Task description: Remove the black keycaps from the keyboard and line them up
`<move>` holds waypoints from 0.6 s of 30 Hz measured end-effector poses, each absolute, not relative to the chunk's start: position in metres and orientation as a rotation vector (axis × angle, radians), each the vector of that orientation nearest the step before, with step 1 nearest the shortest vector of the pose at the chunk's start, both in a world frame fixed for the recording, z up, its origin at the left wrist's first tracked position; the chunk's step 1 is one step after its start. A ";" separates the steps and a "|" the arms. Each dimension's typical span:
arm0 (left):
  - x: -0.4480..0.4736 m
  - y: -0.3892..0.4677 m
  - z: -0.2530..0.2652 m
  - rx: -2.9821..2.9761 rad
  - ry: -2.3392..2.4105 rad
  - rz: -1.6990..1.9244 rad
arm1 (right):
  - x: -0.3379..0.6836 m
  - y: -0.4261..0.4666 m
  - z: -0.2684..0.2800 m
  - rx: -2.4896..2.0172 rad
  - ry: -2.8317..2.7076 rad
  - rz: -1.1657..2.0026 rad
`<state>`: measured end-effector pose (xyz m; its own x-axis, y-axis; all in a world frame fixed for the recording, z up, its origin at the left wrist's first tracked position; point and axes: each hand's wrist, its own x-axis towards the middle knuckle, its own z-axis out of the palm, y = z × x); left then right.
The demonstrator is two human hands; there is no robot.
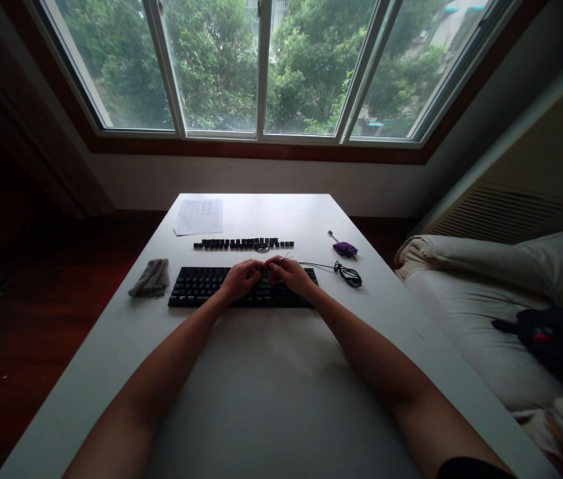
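A black keyboard (201,283) lies across the white table, its middle partly hidden under my hands. My left hand (242,278) is over the keys left of centre, thumb and fingers closed; whatever they pinch is hidden. Just beside it, almost touching, my right hand (288,273) is closed on a small tool with thin wire ends (287,256) sticking out, which looks like a wire keycap puller. Behind the keyboard, loose black keycaps (236,244) stand in rows. A coiled black cable (348,274) lies to the right of the keyboard.
A grey cloth (150,278) rests left of the keyboard. At the back left lies a sheet of paper (199,216). A small brush (332,235) and a purple cloth-like item (345,249) are on the right. Beside the table stands a light sofa (465,319) with a dark bag.
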<state>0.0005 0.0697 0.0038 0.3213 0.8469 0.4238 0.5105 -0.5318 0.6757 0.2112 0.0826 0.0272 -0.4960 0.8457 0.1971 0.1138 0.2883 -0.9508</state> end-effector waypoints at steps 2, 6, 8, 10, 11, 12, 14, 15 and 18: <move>0.000 0.070 0.004 2.175 1.200 1.093 | 0.211 0.084 0.025 -0.863 -1.804 1.246; 0.000 0.072 0.002 2.127 1.223 1.139 | 0.211 0.084 0.021 -0.866 -1.781 1.227; 0.000 0.072 0.000 2.107 1.228 1.142 | 0.211 0.083 0.019 -0.872 -1.778 1.221; -0.001 0.073 -0.001 2.093 1.225 1.141 | 0.210 0.083 0.017 -0.876 -1.764 1.217; -0.001 0.072 0.000 2.085 1.223 1.143 | 0.210 0.083 0.016 -0.877 -1.753 1.218; -0.001 0.072 0.000 2.077 1.219 1.148 | 0.209 0.083 0.015 -0.879 -1.745 1.222; -0.001 0.072 0.001 2.058 1.203 1.168 | 0.208 0.083 0.014 -0.882 -1.736 1.237; -0.001 0.071 0.001 2.048 1.193 1.181 | 0.208 0.084 0.014 -0.883 -1.734 1.246; 0.000 0.071 0.002 2.020 1.180 1.204 | 0.207 0.084 0.012 -0.900 -1.740 1.268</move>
<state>-0.0004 0.0712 0.0022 0.2312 0.8683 0.4388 0.4207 -0.4959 0.7597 0.2067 0.0840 0.0124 -0.4395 0.8790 0.1852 0.0934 0.2498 -0.9638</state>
